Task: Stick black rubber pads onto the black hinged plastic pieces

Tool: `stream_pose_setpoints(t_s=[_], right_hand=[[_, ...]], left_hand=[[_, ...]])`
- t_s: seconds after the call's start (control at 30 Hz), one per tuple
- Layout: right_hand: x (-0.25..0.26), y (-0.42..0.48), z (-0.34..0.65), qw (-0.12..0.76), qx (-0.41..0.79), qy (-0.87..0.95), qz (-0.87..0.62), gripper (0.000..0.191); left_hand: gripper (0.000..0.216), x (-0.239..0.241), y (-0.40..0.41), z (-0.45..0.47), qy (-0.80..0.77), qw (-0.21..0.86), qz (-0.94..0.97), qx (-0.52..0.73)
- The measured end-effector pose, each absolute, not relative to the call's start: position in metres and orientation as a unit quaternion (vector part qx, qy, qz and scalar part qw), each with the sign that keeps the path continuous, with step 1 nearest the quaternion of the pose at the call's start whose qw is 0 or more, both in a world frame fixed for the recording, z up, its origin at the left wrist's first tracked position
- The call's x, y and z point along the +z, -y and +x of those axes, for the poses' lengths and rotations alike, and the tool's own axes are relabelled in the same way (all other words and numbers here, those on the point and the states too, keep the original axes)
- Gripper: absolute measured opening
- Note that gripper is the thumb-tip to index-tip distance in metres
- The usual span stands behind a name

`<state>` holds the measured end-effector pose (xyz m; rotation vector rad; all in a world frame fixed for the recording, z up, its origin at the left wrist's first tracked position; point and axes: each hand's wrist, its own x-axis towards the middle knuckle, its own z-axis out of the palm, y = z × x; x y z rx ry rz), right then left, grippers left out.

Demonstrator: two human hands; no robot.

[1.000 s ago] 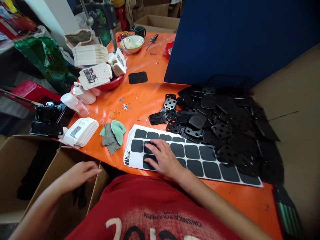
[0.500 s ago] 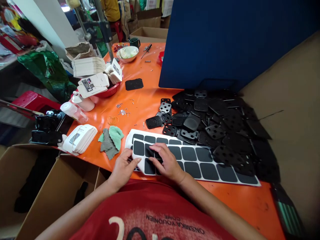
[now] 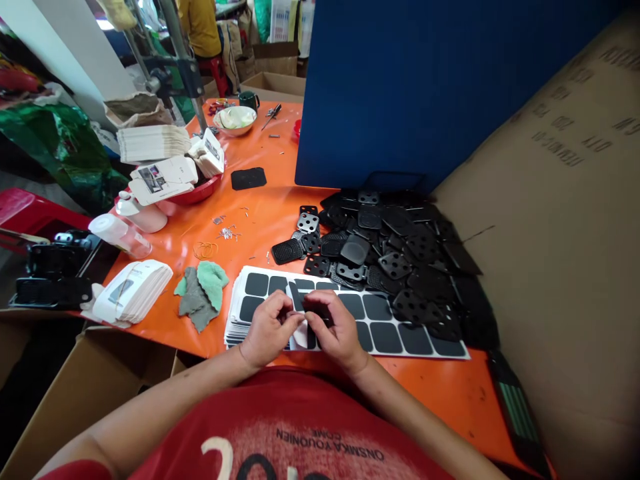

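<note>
A white sheet of black rectangular stickers lies on a stack of like sheets at the near edge of the orange table. My left hand pinches the sheet's near edge, which curls up white. My right hand pinches a black sticker that stands lifted off the sheet. Both hands are closed and nearly touch each other. Just beyond the sheet lies a heap of black perforated plastic plates.
A green and grey rag, a stack of white cards, bottles and a red bowl with cards sit to the left. A blue panel stands behind. Brown cardboard leans at right. Open boxes sit below left.
My left hand came up from the box at lower left to the sheet. Both hands bent the sheet's edge up, and a sticker now stands lifted. The view shifted right.
</note>
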<state>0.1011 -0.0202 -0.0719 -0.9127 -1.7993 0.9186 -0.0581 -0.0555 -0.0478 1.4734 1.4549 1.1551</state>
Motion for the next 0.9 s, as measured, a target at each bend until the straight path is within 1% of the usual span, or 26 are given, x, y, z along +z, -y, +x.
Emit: stream_pose_setpoints(t_s=[0.07, 0.13, 0.2, 0.27, 0.4, 0.47, 0.57, 0.63, 0.77, 0.9], right_hand=[[-0.063, 0.018, 0.104, 0.439, 0.339, 0.747, -0.366, 0.021], [-0.057, 0.016, 0.105, 0.422, 0.308, 0.773, -0.361, 0.018], [-0.053, 0.014, 0.107, 0.405, 0.28, 0.797, -0.351, 0.013], [-0.053, 0.012, 0.109, 0.393, 0.262, 0.814, -0.339, 0.014], [-0.06, 0.007, 0.116, 0.385, 0.29, 0.797, -0.365, 0.018], [-0.061, 0.005, 0.12, 0.39, 0.303, 0.778, -0.387, 0.018], [-0.057, 0.003, 0.122, 0.395, 0.286, 0.796, -0.358, 0.019], [-0.053, 0.004, 0.12, 0.387, 0.263, 0.818, -0.335, 0.022], [-0.046, 0.007, 0.113, 0.368, 0.241, 0.83, -0.342, 0.01], [-0.044, 0.007, 0.111, 0.358, 0.223, 0.853, -0.308, 0.016]], left_hand=[[0.015, -0.05, 0.052, -0.055, -0.555, 0.354, 0.605, 0.448], [0.015, -0.051, 0.049, -0.053, -0.543, 0.341, 0.624, 0.447], [0.013, -0.051, 0.048, -0.052, -0.532, 0.341, 0.63, 0.451], [0.011, -0.05, 0.048, -0.051, -0.524, 0.359, 0.624, 0.456], [0.009, -0.051, 0.05, -0.054, -0.527, 0.416, 0.571, 0.472], [0.012, -0.053, 0.051, -0.055, -0.537, 0.434, 0.541, 0.48], [0.016, -0.053, 0.052, -0.056, -0.546, 0.449, 0.521, 0.479], [0.016, -0.052, 0.052, -0.055, -0.547, 0.439, 0.53, 0.477], [0.008, -0.047, 0.05, -0.054, -0.536, 0.381, 0.589, 0.47], [0.011, -0.045, 0.049, -0.056, -0.52, 0.373, 0.614, 0.462]])
